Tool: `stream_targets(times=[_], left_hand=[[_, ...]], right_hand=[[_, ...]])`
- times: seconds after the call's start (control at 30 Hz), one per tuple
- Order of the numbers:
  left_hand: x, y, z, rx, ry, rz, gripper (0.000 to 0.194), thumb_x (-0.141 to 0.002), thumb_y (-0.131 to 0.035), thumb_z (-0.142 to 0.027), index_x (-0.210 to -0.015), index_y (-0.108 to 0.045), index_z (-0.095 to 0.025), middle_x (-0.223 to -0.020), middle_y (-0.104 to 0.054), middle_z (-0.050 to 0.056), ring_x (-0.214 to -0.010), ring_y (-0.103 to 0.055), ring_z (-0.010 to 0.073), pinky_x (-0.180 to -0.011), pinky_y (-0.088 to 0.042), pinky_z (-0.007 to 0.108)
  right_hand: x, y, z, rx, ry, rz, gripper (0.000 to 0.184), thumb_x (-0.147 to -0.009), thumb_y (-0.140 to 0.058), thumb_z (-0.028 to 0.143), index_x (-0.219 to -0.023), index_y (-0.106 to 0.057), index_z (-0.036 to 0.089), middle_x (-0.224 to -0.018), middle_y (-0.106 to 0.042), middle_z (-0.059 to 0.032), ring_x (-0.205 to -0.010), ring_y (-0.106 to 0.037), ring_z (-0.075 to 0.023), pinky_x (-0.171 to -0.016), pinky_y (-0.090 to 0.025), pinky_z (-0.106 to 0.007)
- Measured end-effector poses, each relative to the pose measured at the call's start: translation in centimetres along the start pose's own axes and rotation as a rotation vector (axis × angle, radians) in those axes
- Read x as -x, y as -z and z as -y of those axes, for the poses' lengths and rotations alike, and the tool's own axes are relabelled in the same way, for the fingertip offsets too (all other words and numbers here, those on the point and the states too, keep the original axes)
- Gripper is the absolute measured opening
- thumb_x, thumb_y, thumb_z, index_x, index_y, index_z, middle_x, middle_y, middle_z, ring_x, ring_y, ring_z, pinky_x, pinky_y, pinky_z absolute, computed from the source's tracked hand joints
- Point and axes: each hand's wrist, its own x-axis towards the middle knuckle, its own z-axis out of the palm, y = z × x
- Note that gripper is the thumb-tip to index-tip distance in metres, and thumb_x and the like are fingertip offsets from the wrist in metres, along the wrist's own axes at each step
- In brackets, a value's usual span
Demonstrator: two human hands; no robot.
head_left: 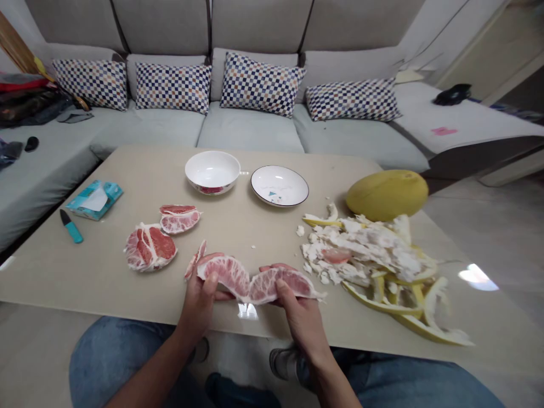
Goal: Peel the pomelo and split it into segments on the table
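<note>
My left hand (199,300) is closed around one pink pomelo segment (225,273), thumb on its near face. In my right hand (300,311) is a second pomelo segment (272,285), also pinched under the thumb. The two segments meet at their inner ends, and I cannot tell whether they are still joined. A further thin pomelo piece (196,259) shows just behind my left fingers. Left of my hands lie a larger pomelo chunk (151,247) and a smaller pomelo chunk (179,219), red flesh partly bared.
A white bowl (212,167) and a dark-rimmed plate (279,187) stand at the table's far side. A whole pomelo (386,194) sits behind piled peel and pith (369,249) on the right. On the left are a tissue pack (94,199) and a small teal-handled knife (71,226).
</note>
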Motion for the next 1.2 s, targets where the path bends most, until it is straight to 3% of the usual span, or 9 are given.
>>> stream_targets(times=[0.1, 0.2, 0.33, 0.5, 0.63, 0.87, 1.03, 1.13, 1.2], left_hand=[[0.3, -0.1, -0.2, 0.033, 0.009, 0.066, 0.069, -0.082, -0.067, -0.051, -0.140, -0.049, -0.020, -0.117, -0.068, 0.011, -0.097, -0.069, 0.0261, -0.074, -0.063, 0.035], [0.5, -0.6, -0.7, 0.105, 0.041, 0.034, 0.074, -0.083, -0.066, -0.052, -0.146, -0.042, -0.023, -0.112, -0.068, 0.010, -0.094, -0.070, 0.0253, -0.074, -0.063, 0.037], [0.3, -1.0, -1.2, 0.176, 0.017, -0.015, 0.081, -0.083, -0.065, -0.052, -0.152, -0.031, -0.027, -0.119, -0.064, 0.010, -0.093, -0.068, 0.0235, -0.075, -0.064, 0.040], [0.1, -0.7, -1.3, 0.215, 0.017, 0.002, 0.082, -0.084, -0.065, -0.050, -0.154, -0.028, -0.031, -0.128, -0.059, 0.012, -0.104, -0.065, 0.0265, -0.077, -0.063, 0.045], [0.1, -0.6, -1.2, 0.250, 0.028, 0.029, 0.084, -0.083, -0.065, -0.049, -0.155, -0.026, -0.028, -0.125, -0.063, 0.013, -0.098, -0.068, 0.0261, -0.077, -0.062, 0.046], [0.3, -0.4, -1.4, 0.208, 0.097, 0.027, 0.079, -0.082, -0.064, -0.052, -0.150, -0.034, -0.026, -0.118, -0.066, 0.010, -0.087, -0.069, 0.0213, -0.069, -0.062, 0.038], [0.9, -0.8, -1.3, 0.016, 0.226, 0.101, 0.064, -0.074, -0.078, -0.045, -0.127, -0.053, -0.019, -0.106, -0.069, 0.008, -0.081, -0.071, 0.0216, -0.060, -0.062, 0.033], [1.3, -1.0, -0.6, -0.025, 0.295, 0.188, 0.060, -0.068, -0.083, -0.045, -0.114, -0.055, -0.017, -0.106, -0.070, 0.011, -0.083, -0.072, 0.0235, -0.057, -0.061, 0.030], [1.5, -0.9, -0.1, -0.028, 0.314, 0.252, 0.061, -0.068, -0.084, -0.046, -0.114, -0.054, -0.017, -0.108, -0.070, 0.011, -0.086, -0.072, 0.0240, -0.058, -0.062, 0.030]], right_hand=[[0.0, 0.8, -0.8, -0.182, -0.138, 0.018, 0.045, -0.082, -0.069, 0.055, -0.110, -0.067, 0.020, -0.116, -0.072, -0.0122, -0.092, -0.071, -0.0264, -0.072, -0.060, -0.036], [0.1, 1.0, -1.1, -0.285, -0.167, -0.015, 0.045, -0.079, -0.073, 0.054, -0.110, -0.066, 0.022, -0.120, -0.071, -0.0119, -0.095, -0.071, -0.0271, -0.074, -0.061, -0.038], [0.1, 1.5, -0.9, -0.270, -0.132, -0.012, 0.046, -0.081, -0.072, 0.054, -0.115, -0.064, 0.024, -0.126, -0.069, -0.0118, -0.101, -0.070, -0.0278, -0.082, -0.060, -0.041], [0.3, 2.5, -0.6, -0.150, -0.053, 0.126, 0.055, -0.078, -0.081, 0.041, -0.127, -0.060, 0.027, -0.133, -0.065, -0.0089, -0.118, -0.064, -0.0270, -0.105, -0.049, -0.044], [0.1, 2.7, -1.0, -0.194, -0.083, 0.092, 0.056, -0.079, -0.080, 0.040, -0.129, -0.060, 0.025, -0.132, -0.066, -0.0098, -0.119, -0.064, -0.0276, -0.109, -0.046, -0.047], [-0.9, 3.5, -1.2, -0.243, -0.075, -0.092, 0.055, -0.074, -0.083, 0.046, -0.119, -0.063, 0.022, -0.127, -0.068, -0.0114, -0.113, -0.066, -0.0296, -0.092, -0.059, -0.047], [-2.8, 3.4, 0.1, -0.127, -0.111, -0.030, 0.055, -0.075, -0.078, 0.054, -0.115, -0.064, 0.020, -0.124, -0.068, -0.0122, -0.109, -0.068, -0.0290, -0.082, -0.062, -0.041], [-5.8, 2.0, 1.6, 0.051, -0.098, 0.021, 0.055, -0.080, -0.069, 0.062, -0.114, -0.064, 0.019, -0.117, -0.069, -0.0119, -0.101, -0.069, -0.0260, -0.072, -0.064, -0.035], [-8.3, 0.4, 2.9, 0.222, -0.061, 0.134, 0.052, -0.085, -0.062, 0.063, -0.113, -0.063, 0.018, -0.107, -0.071, -0.0105, -0.093, -0.070, -0.0228, -0.064, -0.062, -0.030]])
